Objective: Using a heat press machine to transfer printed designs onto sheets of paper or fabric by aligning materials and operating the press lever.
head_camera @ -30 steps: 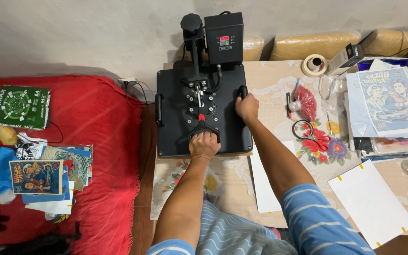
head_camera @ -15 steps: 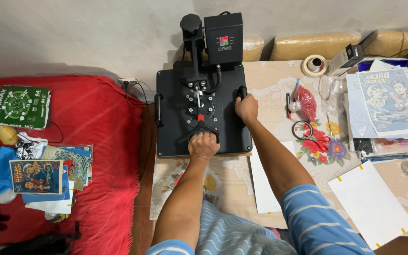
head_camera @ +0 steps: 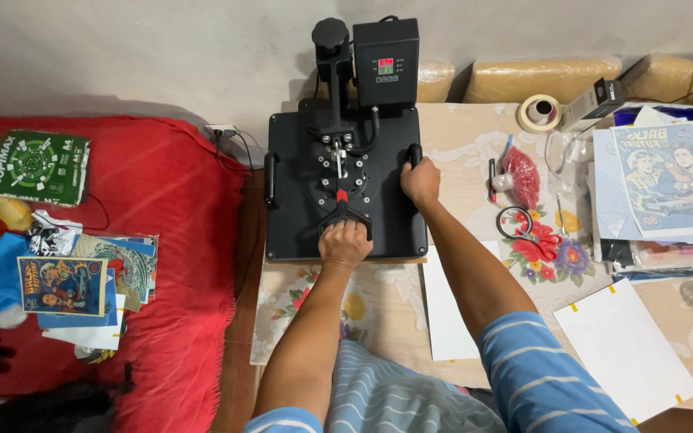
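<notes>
1. Below my head camera, a black heat press sits at the back of the table, its control box up against the wall.
2. My left hand is curled tight around the press lever's front grip, fingers fully wrapped, right at the near edge of the top plate.
3. My right hand is closed over the side handle on the plate's right edge; the matching handle on the left edge is untouched.
4. On the left, the press's edge stands just beside a red blanket, with cables lying in the narrow gap between them.
5. On the right, open flowered tablecloth runs from the press to a red mesh bag and a pair of scissors, which leaves my right elbow room.
6. Toward me, the near edge of the press meets bare cloth, and one white sheet lies partly under my right forearm.
7. Counting: one press, two side handles, two white sheets, the second with yellow tape on its corners, and one tape roll.
8. Also one printed poster on top of a paper stack at far right, one green paper ream on the blanket, and a small pile of prints whose number I cannot tell.
</notes>
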